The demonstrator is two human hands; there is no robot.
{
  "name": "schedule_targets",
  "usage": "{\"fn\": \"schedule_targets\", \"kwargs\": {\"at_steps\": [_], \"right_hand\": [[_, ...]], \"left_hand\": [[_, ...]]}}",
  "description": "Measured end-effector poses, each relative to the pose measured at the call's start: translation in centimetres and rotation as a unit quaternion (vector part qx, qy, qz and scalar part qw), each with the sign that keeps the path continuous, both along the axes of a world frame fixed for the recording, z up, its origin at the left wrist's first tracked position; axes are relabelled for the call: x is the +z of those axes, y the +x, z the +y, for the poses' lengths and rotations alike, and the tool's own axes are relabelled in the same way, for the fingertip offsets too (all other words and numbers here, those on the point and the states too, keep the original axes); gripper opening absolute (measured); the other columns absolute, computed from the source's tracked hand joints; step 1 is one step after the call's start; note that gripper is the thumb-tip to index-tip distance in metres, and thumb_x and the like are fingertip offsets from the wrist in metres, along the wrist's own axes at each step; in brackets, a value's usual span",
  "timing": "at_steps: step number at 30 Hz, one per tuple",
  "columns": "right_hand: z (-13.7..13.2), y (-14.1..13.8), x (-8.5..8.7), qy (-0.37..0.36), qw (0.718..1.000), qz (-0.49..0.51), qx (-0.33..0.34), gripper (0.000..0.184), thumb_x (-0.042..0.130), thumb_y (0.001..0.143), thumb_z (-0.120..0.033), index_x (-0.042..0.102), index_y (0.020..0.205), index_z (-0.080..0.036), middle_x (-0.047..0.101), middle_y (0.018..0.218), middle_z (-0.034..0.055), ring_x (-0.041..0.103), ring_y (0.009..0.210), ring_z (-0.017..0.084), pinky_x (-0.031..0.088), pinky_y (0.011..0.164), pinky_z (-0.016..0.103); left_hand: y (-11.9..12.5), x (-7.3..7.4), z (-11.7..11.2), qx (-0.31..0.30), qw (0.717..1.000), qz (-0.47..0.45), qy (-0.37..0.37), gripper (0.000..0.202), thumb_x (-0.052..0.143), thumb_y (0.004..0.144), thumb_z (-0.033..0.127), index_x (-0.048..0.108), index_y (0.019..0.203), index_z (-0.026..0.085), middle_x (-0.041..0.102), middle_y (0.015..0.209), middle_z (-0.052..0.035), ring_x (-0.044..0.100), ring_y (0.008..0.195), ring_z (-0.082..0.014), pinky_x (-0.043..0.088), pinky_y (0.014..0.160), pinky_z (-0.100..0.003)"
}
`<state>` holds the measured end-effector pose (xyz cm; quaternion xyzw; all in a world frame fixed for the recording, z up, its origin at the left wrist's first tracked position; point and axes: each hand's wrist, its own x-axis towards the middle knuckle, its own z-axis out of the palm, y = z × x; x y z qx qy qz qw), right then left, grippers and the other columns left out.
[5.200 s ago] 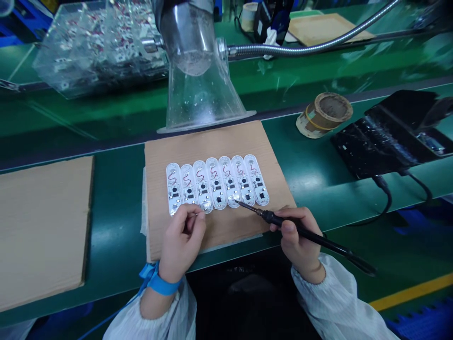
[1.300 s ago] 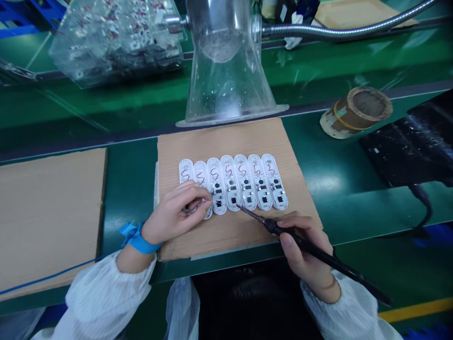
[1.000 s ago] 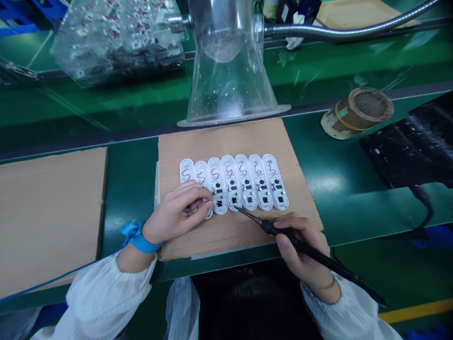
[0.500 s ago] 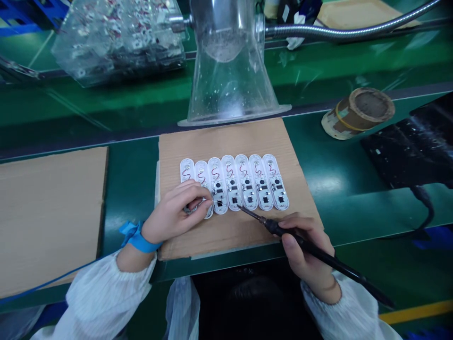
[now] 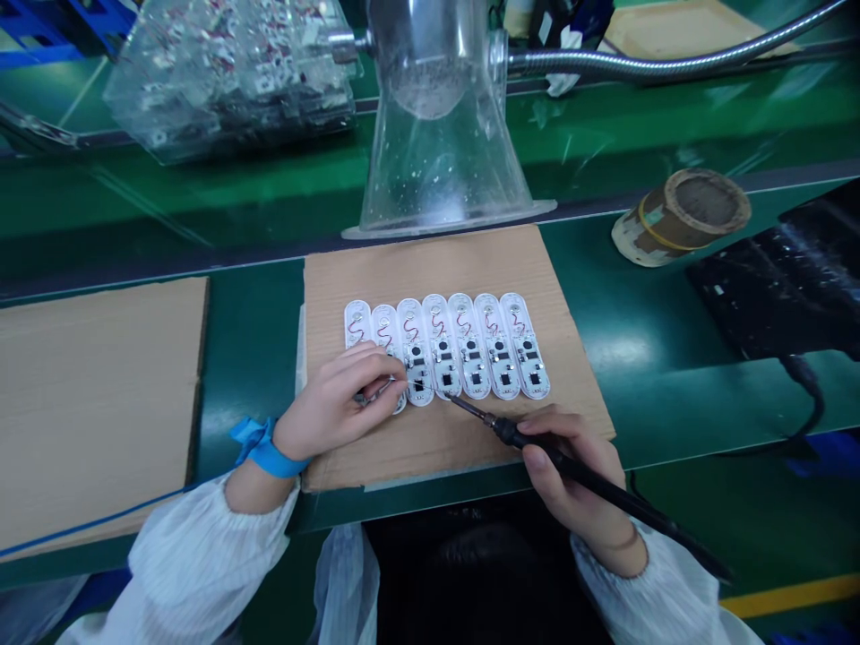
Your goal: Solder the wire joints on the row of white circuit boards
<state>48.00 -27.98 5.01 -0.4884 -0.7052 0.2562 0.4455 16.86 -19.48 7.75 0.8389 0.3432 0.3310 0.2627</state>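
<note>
A row of several white oval housings (image 5: 474,345), each with a small circuit board and thin red wires, lies side by side on a cardboard sheet (image 5: 484,255). My right hand (image 5: 578,479) grips a soldering iron (image 5: 591,470) by its black handle. The iron's tip touches or nearly touches the lower end of a housing (image 5: 447,381) near the middle of the row. Over the left end of the row, my left hand (image 5: 349,394) pinches a thin wire (image 5: 417,385), likely solder, that points toward the tip. This hand hides parts of the leftmost housings.
A clear fume hood (image 5: 443,170) with a flexible metal arm (image 5: 645,67) stands behind the cardboard. Another cardboard sheet (image 5: 100,385) lies at left. A brown round pot (image 5: 682,215) and a black box (image 5: 786,278) are at right. A clear bag of parts (image 5: 235,81) sits behind.
My right hand and the soldering iron have shifted slightly left, bringing the tip a little lower and closer to the middle housing's end. My left hand stays nearly in place.
</note>
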Motion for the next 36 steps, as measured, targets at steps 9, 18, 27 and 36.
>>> {"fn": "schedule_targets", "kwargs": {"at_steps": [9, 18, 27, 36], "right_hand": [[-1.1, 1.1, -1.7, -0.037, 0.991, 0.124, -0.027, 0.011, 0.071, 0.108, -0.024, 0.072, 0.118, -0.024, 0.072, 0.099, 0.0033, 0.074, 0.083, 0.018, 0.062, 0.071, 0.029], [-1.7, -2.1, -1.1, -0.068, 0.99, 0.127, -0.005, 0.015, 0.072, 0.107, -0.023, 0.073, 0.122, -0.026, 0.073, 0.105, 0.0036, 0.076, 0.088, 0.018, 0.066, 0.078, 0.027], [-1.1, -3.9, -1.5, -0.064, 0.991, 0.114, 0.016, 0.014, 0.072, 0.106, -0.023, 0.072, 0.12, -0.026, 0.073, 0.104, 0.0029, 0.076, 0.085, 0.017, 0.065, 0.075, 0.025], [-0.5, -4.0, -1.0, -0.047, 0.995, 0.08, 0.026, 0.014, 0.072, 0.105, -0.021, 0.072, 0.118, -0.025, 0.074, 0.103, 0.0018, 0.075, 0.089, 0.015, 0.063, 0.079, 0.021]], "left_hand": [[-2.2, 1.4, -0.3, 0.081, 0.996, -0.018, -0.028, 0.011, 0.064, 0.106, 0.011, 0.069, 0.11, 0.02, 0.072, 0.091, -0.0017, 0.065, 0.075, -0.0135, 0.051, 0.068, -0.024], [-5.4, -0.2, -3.5, 0.151, 0.984, -0.07, -0.056, 0.012, 0.073, 0.1, 0.012, 0.067, 0.104, 0.022, 0.055, 0.07, 0.0062, 0.044, 0.052, -0.0079, 0.039, 0.05, -0.019], [-4.8, -0.6, -3.2, 0.114, 0.985, -0.076, -0.103, 0.01, 0.07, 0.098, 0.013, 0.065, 0.096, 0.021, 0.061, 0.073, 0.0042, 0.045, 0.054, -0.0077, 0.039, 0.05, -0.017], [-5.0, -0.8, -3.4, 0.121, 0.987, -0.048, -0.094, 0.01, 0.07, 0.099, 0.014, 0.064, 0.097, 0.022, 0.054, 0.07, 0.0064, 0.045, 0.055, -0.0082, 0.037, 0.05, -0.017]]}}
